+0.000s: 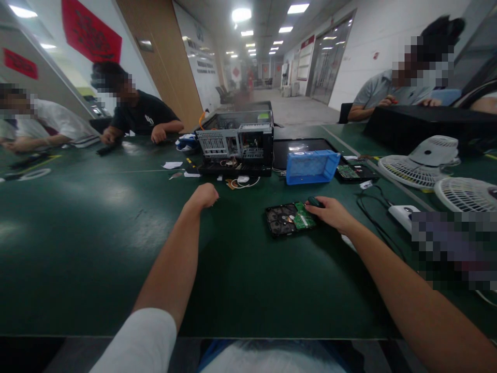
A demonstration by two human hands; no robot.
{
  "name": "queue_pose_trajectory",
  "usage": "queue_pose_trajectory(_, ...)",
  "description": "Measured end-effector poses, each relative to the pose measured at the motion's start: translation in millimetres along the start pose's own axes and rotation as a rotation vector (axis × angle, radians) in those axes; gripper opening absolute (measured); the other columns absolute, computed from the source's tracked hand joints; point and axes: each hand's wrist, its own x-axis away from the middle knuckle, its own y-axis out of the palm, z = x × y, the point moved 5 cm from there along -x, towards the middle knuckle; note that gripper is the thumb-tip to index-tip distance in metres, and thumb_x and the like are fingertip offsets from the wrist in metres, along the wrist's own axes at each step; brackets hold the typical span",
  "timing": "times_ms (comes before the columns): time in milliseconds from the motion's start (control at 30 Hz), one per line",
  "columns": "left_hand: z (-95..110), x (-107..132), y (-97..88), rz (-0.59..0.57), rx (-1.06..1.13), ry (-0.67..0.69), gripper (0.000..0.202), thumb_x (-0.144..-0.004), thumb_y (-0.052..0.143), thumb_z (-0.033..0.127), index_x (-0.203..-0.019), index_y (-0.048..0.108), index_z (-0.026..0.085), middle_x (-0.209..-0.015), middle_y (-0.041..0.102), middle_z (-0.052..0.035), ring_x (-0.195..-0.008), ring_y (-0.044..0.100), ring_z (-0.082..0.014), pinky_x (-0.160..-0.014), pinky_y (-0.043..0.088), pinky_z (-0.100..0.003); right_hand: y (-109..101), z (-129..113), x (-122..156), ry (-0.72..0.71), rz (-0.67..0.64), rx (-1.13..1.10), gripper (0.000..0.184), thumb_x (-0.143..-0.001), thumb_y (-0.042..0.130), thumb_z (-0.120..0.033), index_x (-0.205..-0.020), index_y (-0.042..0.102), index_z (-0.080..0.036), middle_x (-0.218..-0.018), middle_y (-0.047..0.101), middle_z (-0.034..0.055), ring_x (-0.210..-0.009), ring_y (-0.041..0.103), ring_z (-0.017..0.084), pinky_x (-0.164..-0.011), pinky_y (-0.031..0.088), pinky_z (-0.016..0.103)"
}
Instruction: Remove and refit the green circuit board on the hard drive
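Note:
A hard drive (289, 218) lies on the green table, its underside with a green circuit board facing up. My right hand (330, 211) rests at its right edge, fingers closed round a dark rounded tool handle (315, 202). My left hand (204, 196) is curled into a fist on the bare table to the left, apart from the drive; nothing shows in it.
An open computer case (236, 142) stands behind, with a blue plastic bin (311, 167) and another circuit-board part (355, 172) to its right. White fan parts (423, 160) and a black cable (375, 212) lie at right. Other people sit around the table (97, 233).

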Motion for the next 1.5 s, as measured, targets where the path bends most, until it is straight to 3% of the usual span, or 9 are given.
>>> queue_pose_trajectory(133,-3,0,-1.8,0.027,0.017,0.005,0.015,-0.083,0.065,0.015,-0.091,0.077,0.016,-0.099,0.077,-0.011,-0.096,0.072,-0.0224,-0.083,0.052,-0.024,0,-2,1,-0.001,-0.005,-0.002,0.04,-0.081,0.07,-0.054,-0.102,0.074,-0.021,-0.084,0.074,0.0021,-0.072,0.063,0.018,-0.06,0.045,0.026)
queue_pose_trajectory(333,-8,-3,-0.4,0.049,0.031,-0.01,0.023,-0.08,0.07,0.016,-0.102,0.076,0.019,-0.107,0.077,-0.0087,-0.097,0.072,-0.0208,-0.084,0.053,-0.024,-2,-3,1,0.004,0.008,0.013,0.038,-0.08,0.07,-0.053,-0.101,0.075,-0.021,-0.083,0.074,0.0026,-0.072,0.064,0.019,-0.059,0.045,0.027)
queue_pose_trajectory(533,-8,-2,-0.6,0.027,0.016,-0.011,0.019,-0.081,0.066,0.015,-0.093,0.079,0.02,-0.103,0.078,-0.0085,-0.097,0.072,-0.0216,-0.085,0.053,-0.024,-2,-1,0,-0.004,0.003,0.019,0.039,-0.081,0.069,-0.055,-0.101,0.075,-0.022,-0.085,0.074,0.0029,-0.074,0.064,0.019,-0.059,0.045,0.027)
queue_pose_trajectory(900,-6,-4,2.1,-0.012,-0.001,-0.038,0.013,-0.083,0.067,0.017,-0.086,0.079,0.018,-0.094,0.078,-0.0108,-0.094,0.073,-0.0222,-0.082,0.053,-0.024,-2,-4,2,0.006,0.002,0.031,0.04,-0.082,0.069,-0.054,-0.103,0.075,-0.021,-0.087,0.075,0.0028,-0.074,0.064,0.019,-0.061,0.046,0.027)
queue_pose_trajectory(1500,4,-1,3.6,-0.023,-0.068,-0.015,0.018,-0.086,0.061,0.018,-0.093,0.078,0.013,-0.103,0.076,-0.0171,-0.098,0.072,-0.0245,-0.085,0.052,-0.026,-2,-2,1,-0.007,0.009,0.04,0.039,-0.081,0.069,-0.054,-0.101,0.075,-0.021,-0.086,0.074,0.0032,-0.075,0.064,0.02,-0.06,0.045,0.027)
